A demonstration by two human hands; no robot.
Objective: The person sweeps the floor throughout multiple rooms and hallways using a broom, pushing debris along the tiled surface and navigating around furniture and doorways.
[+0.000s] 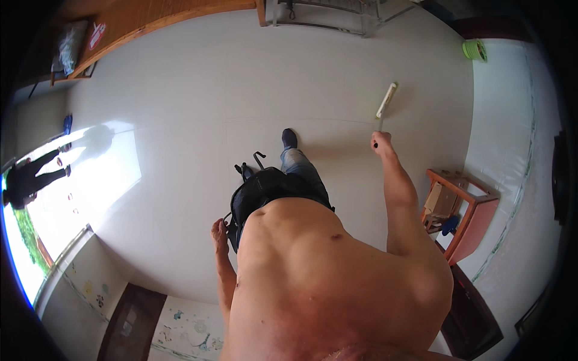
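Note:
On the right, my right hand [381,141] is closed around the handle of a T-shaped tool [387,100] with a long pale head; its exact kind is unclear. That head points away from me, over the pale tiled floor. My left hand [220,232] hangs low beside a black waist bag [257,192], its fingers partly curled near a thin dark strap; whether they hold the strap is unclear. A dark hook-shaped piece sticks out past the bag. One dark shoe [289,138] shows in front of me.
An orange-framed wooden cabinet [472,207] holding a cardboard box stands to the right by the wall. A green basket [474,50] is at the far right corner. A wooden table [158,20] and metal rack [323,27] stand ahead. A person [34,176] is at the bright doorway, left.

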